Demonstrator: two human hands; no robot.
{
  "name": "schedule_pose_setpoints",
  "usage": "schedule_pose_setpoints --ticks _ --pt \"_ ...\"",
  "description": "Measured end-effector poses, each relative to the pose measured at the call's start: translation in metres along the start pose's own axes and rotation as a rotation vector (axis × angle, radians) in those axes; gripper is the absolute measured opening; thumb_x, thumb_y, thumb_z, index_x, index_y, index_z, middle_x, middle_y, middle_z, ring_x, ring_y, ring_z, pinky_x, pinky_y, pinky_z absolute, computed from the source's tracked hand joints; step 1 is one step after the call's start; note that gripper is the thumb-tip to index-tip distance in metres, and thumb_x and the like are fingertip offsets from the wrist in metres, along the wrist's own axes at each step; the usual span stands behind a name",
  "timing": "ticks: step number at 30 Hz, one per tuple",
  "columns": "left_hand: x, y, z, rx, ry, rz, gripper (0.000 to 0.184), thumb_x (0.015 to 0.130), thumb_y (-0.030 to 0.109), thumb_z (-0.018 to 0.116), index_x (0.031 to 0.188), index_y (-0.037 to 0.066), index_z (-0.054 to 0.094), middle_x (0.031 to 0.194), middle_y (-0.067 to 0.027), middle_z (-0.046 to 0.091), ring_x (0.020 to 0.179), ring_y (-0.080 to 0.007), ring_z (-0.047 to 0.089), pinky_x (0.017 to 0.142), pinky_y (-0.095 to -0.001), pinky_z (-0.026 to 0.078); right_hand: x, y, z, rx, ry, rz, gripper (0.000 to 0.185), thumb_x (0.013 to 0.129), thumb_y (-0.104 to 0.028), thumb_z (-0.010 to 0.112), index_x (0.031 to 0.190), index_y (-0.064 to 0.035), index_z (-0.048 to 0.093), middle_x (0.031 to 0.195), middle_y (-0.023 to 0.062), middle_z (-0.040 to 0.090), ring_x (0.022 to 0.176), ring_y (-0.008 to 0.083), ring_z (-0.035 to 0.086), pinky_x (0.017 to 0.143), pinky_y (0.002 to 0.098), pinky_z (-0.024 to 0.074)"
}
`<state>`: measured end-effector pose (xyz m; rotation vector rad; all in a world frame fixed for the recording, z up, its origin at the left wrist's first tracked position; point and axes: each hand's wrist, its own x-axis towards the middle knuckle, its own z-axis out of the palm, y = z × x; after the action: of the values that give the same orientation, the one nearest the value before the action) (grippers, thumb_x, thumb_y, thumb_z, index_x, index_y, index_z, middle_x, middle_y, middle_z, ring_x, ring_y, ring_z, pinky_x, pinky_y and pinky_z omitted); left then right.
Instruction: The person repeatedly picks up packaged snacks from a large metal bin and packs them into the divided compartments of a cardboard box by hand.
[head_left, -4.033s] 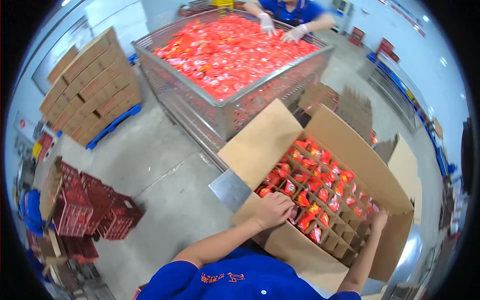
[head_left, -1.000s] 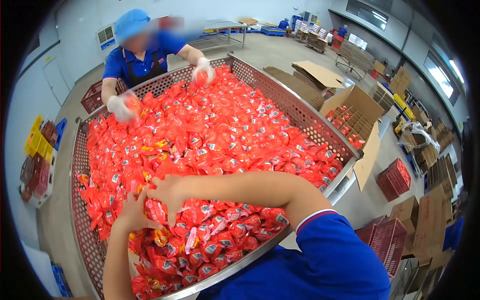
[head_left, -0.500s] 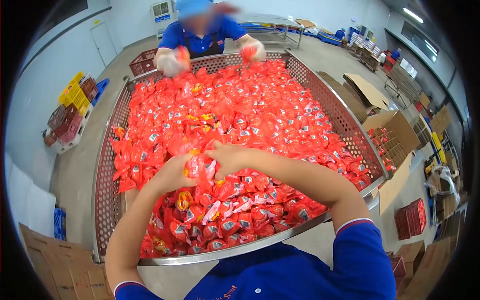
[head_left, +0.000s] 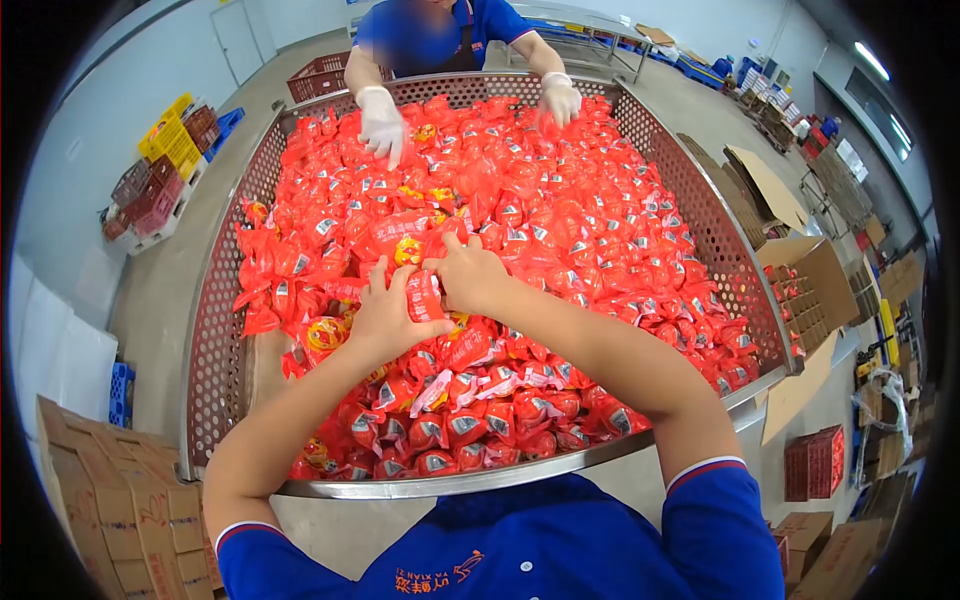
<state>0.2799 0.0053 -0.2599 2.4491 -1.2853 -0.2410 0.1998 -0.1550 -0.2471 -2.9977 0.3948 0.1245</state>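
A broad heap of shiny red plastic packets [head_left: 590, 245], round and twisted at the ends, fills a metal bin [head_left: 222, 340] with perforated walls. Over the heap's middle, my left hand [head_left: 385, 315] has its thumb and fingers closed around one red packet [head_left: 424, 297] with white print. Close beside it, my right hand [head_left: 472, 278] curls its fingers onto the red wrapping near the same packet; its fingertips are partly hidden. Just beyond the hands lies a red packet with a yellow picture [head_left: 408, 250].
Across the bin a co-worker's two gloved hands [head_left: 382, 128] reach onto the packets. An open carton with dividers [head_left: 805, 290] stands to the right, a red crate [head_left: 815, 463] below it. Stacked cartons [head_left: 120, 500] are at lower left, and yellow crates [head_left: 172, 137] at upper left.
The view has shifted slightly. My left hand now grips a packet whose printed side shows, and my right hand's fingers are bent more. The co-worker's hands have come down onto the heap.
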Motion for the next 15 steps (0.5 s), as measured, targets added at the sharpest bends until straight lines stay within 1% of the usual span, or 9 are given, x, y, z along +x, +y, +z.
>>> schedule_pose_setpoints --ticks 3,4,5,7,8,9,11,14,15 --pt "0.022 -0.016 -0.002 -0.102 -0.041 0.059 0.100 0.068 0.056 0.083 0.144 0.005 0.044 0.150 -0.0270 0.037 0.139 -0.0397 0.041 0.107 -0.0488 0.043 0.004 0.005 0.001 0.017 0.009 0.021 0.067 0.074 -0.045 0.082 0.135 -0.0300 0.060 0.145 0.0162 0.042 0.126 0.0459 0.048 0.098 0.0482 0.0512" --pt "0.028 -0.019 -0.007 -0.149 -0.021 0.056 0.087 0.070 0.047 0.083 0.136 -0.001 0.051 0.139 -0.0248 0.052 0.131 -0.0304 0.052 0.104 -0.0423 0.045 0.005 0.006 0.002 0.036 0.028 0.014 0.066 0.075 -0.046 0.081 0.136 -0.0301 0.060 0.150 0.0171 0.038 0.128 0.0470 0.046 0.100 0.0492 0.0498" --pt "0.032 -0.023 -0.010 -0.149 -0.028 0.042 0.087 0.070 0.047 0.083 0.136 -0.001 0.051 0.139 -0.0248 0.052 0.131 -0.0304 0.052 0.104 -0.0423 0.045 0.006 0.006 0.004 0.044 0.018 0.006 0.066 0.075 -0.046 0.081 0.136 -0.0301 0.060 0.150 0.0171 0.038 0.128 0.0470 0.046 0.100 0.0492 0.0498" --pt "0.039 -0.035 -0.018 -0.471 0.050 -0.038 0.080 0.070 0.042 0.085 0.129 -0.004 0.056 0.127 -0.0236 0.062 0.121 -0.0294 0.060 0.099 -0.0390 0.048 0.004 0.011 0.002 0.159 0.002 -0.014 0.066 0.077 -0.049 0.079 0.136 -0.0298 0.059 0.158 0.0182 0.029 0.130 0.0473 0.045 0.103 0.0510 0.0475" --pt "0.058 -0.073 0.010 -0.616 0.046 -0.020 0.063 0.077 0.027 0.083 0.127 -0.002 0.057 0.119 -0.0104 0.068 0.107 -0.0185 0.064 0.096 -0.0328 0.049 0.003 0.010 -0.001 0.205 -0.041 0.009 0.065 0.076 -0.048 0.079 0.135 -0.0278 0.060 0.155 0.0163 0.032 0.130 0.0470 0.044 0.105 0.0519 0.0460" --pt "0.058 -0.074 0.001 -0.606 0.055 -0.025 0.063 0.077 0.027 0.083 0.127 -0.002 0.057 0.119 -0.0104 0.068 0.107 -0.0185 0.064 0.096 -0.0328 0.049 0.002 0.012 -0.004 0.209 -0.036 -0.002 0.065 0.076 -0.048 0.079 0.135 -0.0278 0.060 0.155 0.0163 0.032 0.130 0.0470 0.044 0.105 0.0519 0.0460" --pt "0.049 -0.059 -0.029 -0.885 -0.107 -0.049 0.058 0.078 0.020 0.081 0.128 0.000 0.058 0.117 -0.0071 0.069 0.104 -0.0145 0.064 0.095 -0.0314 0.049 -0.005 0.021 -0.009 0.202 -0.048 0.002 0.068 0.075 -0.048 0.080 0.136 -0.0281 0.059 0.154 0.0163 0.034 0.131 0.0466 0.043 0.105 0.0521 0.0456" --pt "0.035 -0.045 -0.088 -0.566 -0.083 -0.223 0.054 0.080 0.025 0.077 0.128 0.009 0.058 0.108 -0.0018 0.068 0.098 -0.0130 0.064 0.086 -0.0297 0.049 -0.028 0.056 -0.039 0.108 0.039 0.041 0.069 0.076 -0.046 0.080 0.137 -0.0219 0.058 0.150 0.0182 0.038 0.131 0.0433 0.045 0.107 0.0503 0.0440" --pt "0.015 -0.018 -0.113 -0.830 -0.042 -0.276 0.053 0.078 0.026 0.080 0.123 0.004 0.062 0.108 -0.0029 0.067 0.101 -0.0126 0.063 0.084 -0.0263 0.050 -0.037 0.080 -0.048 0.190 0.135 -0.036 0.068 0.077 -0.043 0.080 0.136 -0.0180 0.058 0.147 0.0201 0.041 0.130 0.0413 0.047 0.107 0.0482 0.0440"
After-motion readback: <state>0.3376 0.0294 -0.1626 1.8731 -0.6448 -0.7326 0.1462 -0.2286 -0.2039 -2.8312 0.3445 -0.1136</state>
